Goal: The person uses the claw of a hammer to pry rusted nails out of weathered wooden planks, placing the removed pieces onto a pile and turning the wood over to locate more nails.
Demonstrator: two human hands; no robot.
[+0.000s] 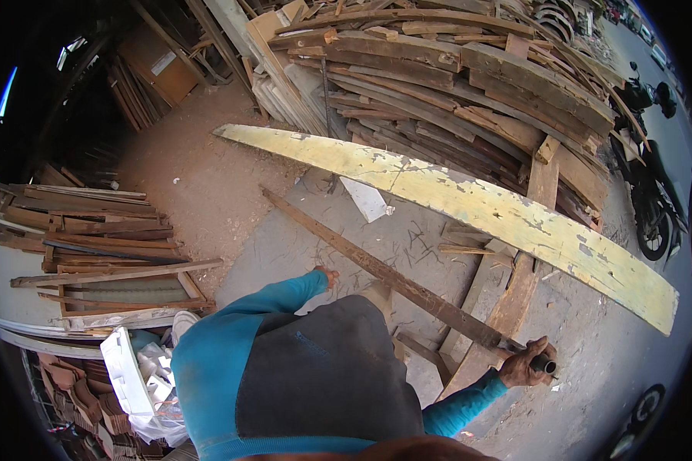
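Right grip [527, 364], at 4 o'clock: fingers wrapped around a dark tube [544, 363], its open end facing 3 o'clock. Left grip [328, 278], just below centre towards 6 o'clock: nothing seen in it; whether its fingers are spread or pressed together cannot be told.

The brown slat [377, 269] runs from 10 o'clock to 4 o'clock, its near end at the right grip. Whether that grip also bears on the wood is hidden. The slat crosses the support [515, 296] near that end, presumably to hold it off the ground [284, 250]. The yellow plank [469, 196] lies beyond, across the same support, probably set there to leave the near side free.

Pose: right forearm reaches from 5 o'clock, wrist close to the slat's end. Left forearm points towards 2 o'clock, its hand apart from the slat.
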